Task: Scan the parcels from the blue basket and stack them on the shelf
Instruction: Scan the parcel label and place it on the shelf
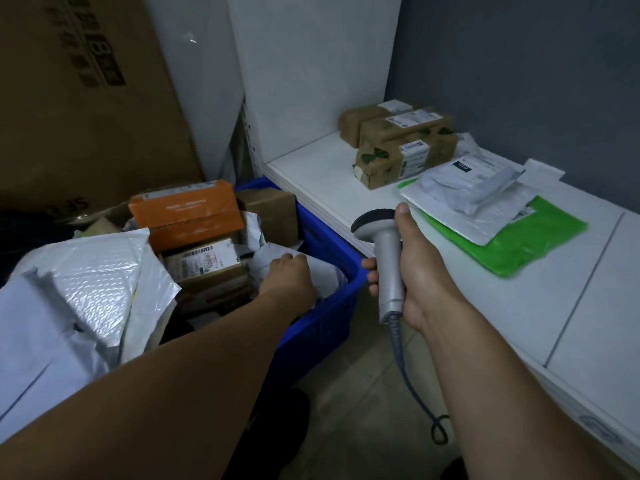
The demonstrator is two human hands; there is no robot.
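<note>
The blue basket (329,244) stands on the floor at the left, filled with parcels: an orange box (187,213), a brown labelled box (204,261), a plain brown box (273,211) and white bubble mailers (93,271). My left hand (289,275) reaches into the basket and grips a white soft parcel (325,268) by the basket's right wall. My right hand (412,258) holds a grey barcode scanner (388,258) by its handle, above the gap between basket and shelf. The white shelf (519,306) is at the right.
On the shelf lie three brown paper-wrapped parcels (405,150) at the back, and white mailers (474,188) stacked on a green mailer (530,240). A large cardboard box (79,98) stands behind the basket. The scanner's cable (415,393) hangs to the floor.
</note>
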